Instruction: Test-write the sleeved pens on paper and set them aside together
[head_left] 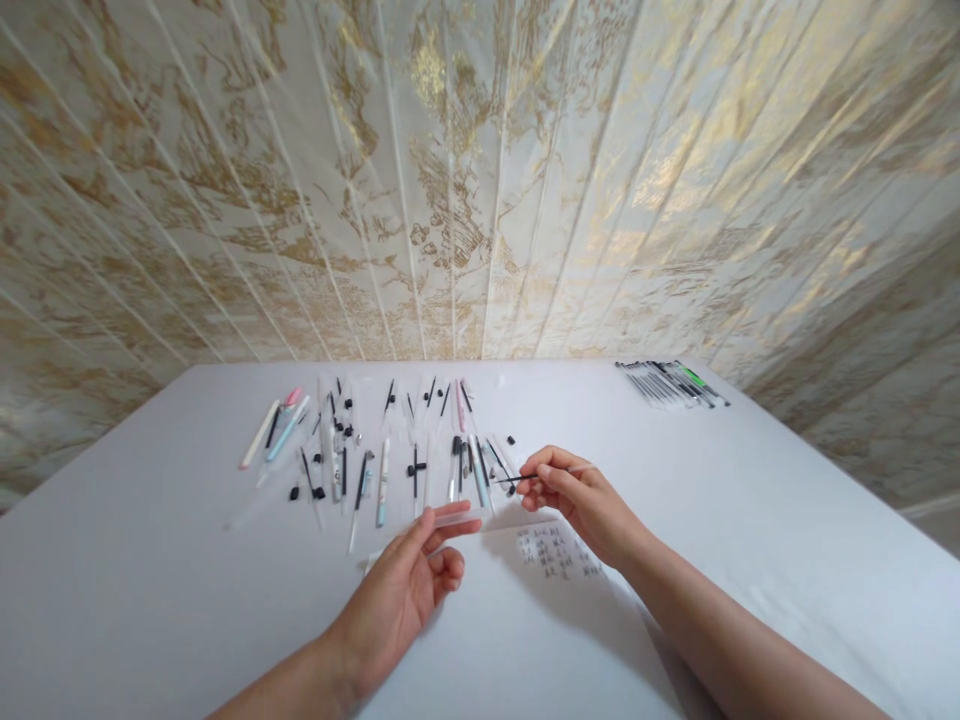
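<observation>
Between the thumb and fingers of my left hand [412, 575] lies a clear, pale pen barrel [452, 518], roughly level. My right hand [574, 500] pinches a thin pen refill [517, 478], its dark end pointing left toward the barrel. The two pieces are apart. Just beyond my hands, pen parts are spread in loose rows: a light blue pen barrel [478, 470], a patterned blue-and-white barrel [384, 483], dark refills and small black caps [511, 440]. A sheet of paper with handwriting [555, 550] lies below my right hand.
At the back right, a row of dark-and-clear pens [667, 385] has a green label [694, 376] on it. Pink, white and blue pens [289, 422] lie at the left of the spread. The white table [150, 560] meets a gold-patterned wall [450, 200] behind.
</observation>
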